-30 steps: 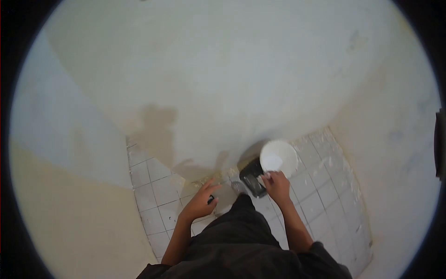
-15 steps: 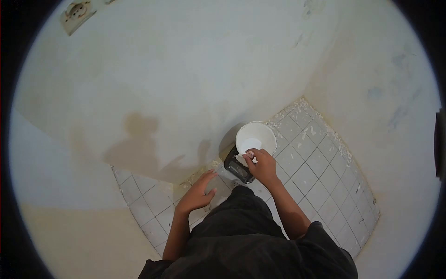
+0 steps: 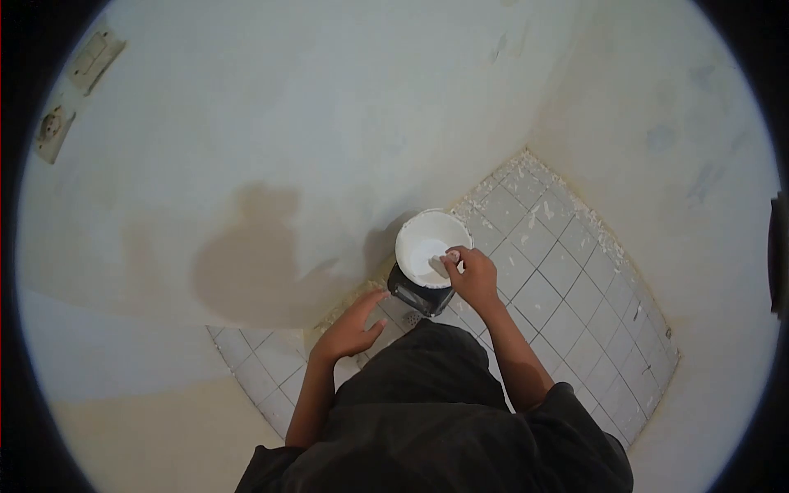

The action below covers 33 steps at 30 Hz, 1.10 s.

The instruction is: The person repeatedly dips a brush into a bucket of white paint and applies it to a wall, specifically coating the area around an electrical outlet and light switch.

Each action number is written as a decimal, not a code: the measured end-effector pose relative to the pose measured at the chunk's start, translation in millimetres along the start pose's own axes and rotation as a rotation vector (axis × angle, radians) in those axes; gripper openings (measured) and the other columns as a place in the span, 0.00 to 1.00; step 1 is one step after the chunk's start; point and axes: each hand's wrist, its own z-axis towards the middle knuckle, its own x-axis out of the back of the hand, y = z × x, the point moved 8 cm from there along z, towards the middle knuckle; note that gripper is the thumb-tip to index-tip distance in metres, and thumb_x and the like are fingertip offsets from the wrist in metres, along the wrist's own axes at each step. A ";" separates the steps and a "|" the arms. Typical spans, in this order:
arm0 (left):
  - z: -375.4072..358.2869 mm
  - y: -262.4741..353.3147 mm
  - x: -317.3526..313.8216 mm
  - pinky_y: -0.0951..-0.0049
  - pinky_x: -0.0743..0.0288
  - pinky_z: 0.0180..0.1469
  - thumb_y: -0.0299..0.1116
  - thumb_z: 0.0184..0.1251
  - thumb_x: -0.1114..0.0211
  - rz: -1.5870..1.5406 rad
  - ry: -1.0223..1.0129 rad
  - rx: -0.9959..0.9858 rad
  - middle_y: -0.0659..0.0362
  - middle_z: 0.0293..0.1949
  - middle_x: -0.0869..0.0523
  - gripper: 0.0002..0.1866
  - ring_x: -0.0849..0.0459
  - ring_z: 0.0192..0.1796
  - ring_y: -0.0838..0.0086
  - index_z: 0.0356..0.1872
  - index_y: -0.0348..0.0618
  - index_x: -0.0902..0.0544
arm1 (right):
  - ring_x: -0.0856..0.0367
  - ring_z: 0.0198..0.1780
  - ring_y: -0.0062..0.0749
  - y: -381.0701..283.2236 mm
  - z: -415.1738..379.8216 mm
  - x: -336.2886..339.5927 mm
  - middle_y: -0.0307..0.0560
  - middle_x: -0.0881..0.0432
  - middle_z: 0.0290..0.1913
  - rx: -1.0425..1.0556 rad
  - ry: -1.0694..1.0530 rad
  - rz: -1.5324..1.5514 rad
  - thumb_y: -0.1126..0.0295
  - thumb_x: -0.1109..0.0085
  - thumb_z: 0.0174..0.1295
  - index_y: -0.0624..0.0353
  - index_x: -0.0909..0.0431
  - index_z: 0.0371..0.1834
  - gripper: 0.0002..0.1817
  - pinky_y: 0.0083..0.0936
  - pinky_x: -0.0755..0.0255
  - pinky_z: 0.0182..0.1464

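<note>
A smooth, blotchy wall (image 3: 181, 140) stands leftmost; next, the left hand (image 3: 349, 329), thumb and fingers parted wide; then a round white bucket (image 3: 415, 240), a small pale tool (image 3: 437, 265) over its opening, pinched in the right hand (image 3: 477, 278); lastly square, white-flecked tiles (image 3: 563, 287).

White is recorded on the bucket (image 3: 407, 241) and its liquid contents (image 3: 426, 251); black is noted on the base (image 3: 411, 294) beneath. Light grey floor tiles (image 3: 567, 287) are crossed by a dark grid and flecked with white. The facing wall (image 3: 345, 99) is toned bluish white; the right wall (image 3: 699, 271) is smudged grey-blue. The switch plate (image 3: 97, 56) is finished in cream, the shirt (image 3: 427, 448) in charcoal.
</note>
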 end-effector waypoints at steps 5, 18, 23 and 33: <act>21.5 0.2 -4.0 0.55 0.41 0.82 0.32 0.75 0.36 0.032 0.000 0.016 0.42 0.78 0.30 0.30 0.33 0.81 0.49 0.77 0.44 0.29 | 0.11 0.35 0.48 56.6 18.7 -12.7 0.50 0.11 0.32 -0.125 -0.038 -0.011 0.60 0.28 0.65 0.56 0.10 0.40 0.12 0.42 0.20 0.40; 79.0 -16.4 -27.2 0.56 0.40 0.82 0.32 0.75 0.34 0.021 -0.034 0.233 0.43 0.79 0.30 0.30 0.33 0.81 0.50 0.76 0.43 0.29 | 0.10 0.28 0.32 227.3 6.4 -132.0 0.48 0.09 0.33 -0.932 -0.221 0.552 0.63 0.34 0.68 0.66 0.14 0.45 0.15 0.31 0.22 0.27; 99.8 -36.7 -33.8 0.56 0.40 0.82 0.31 0.75 0.35 -0.008 0.000 0.288 0.43 0.78 0.30 0.29 0.34 0.82 0.50 0.76 0.42 0.29 | 0.10 0.28 0.34 269.7 -1.3 -192.0 0.49 0.10 0.38 -1.138 -0.300 0.695 0.66 0.38 0.70 0.67 0.20 0.53 0.16 0.29 0.23 0.24; 124.3 -42.6 -45.6 0.56 0.40 0.82 0.30 0.75 0.35 -0.037 -0.005 0.406 0.43 0.79 0.31 0.29 0.34 0.81 0.49 0.76 0.43 0.30 | 0.09 0.38 0.42 318.5 4.6 -292.0 0.53 0.13 0.49 -1.269 -0.383 0.700 0.71 0.45 0.74 0.64 0.27 0.59 0.15 0.35 0.20 0.33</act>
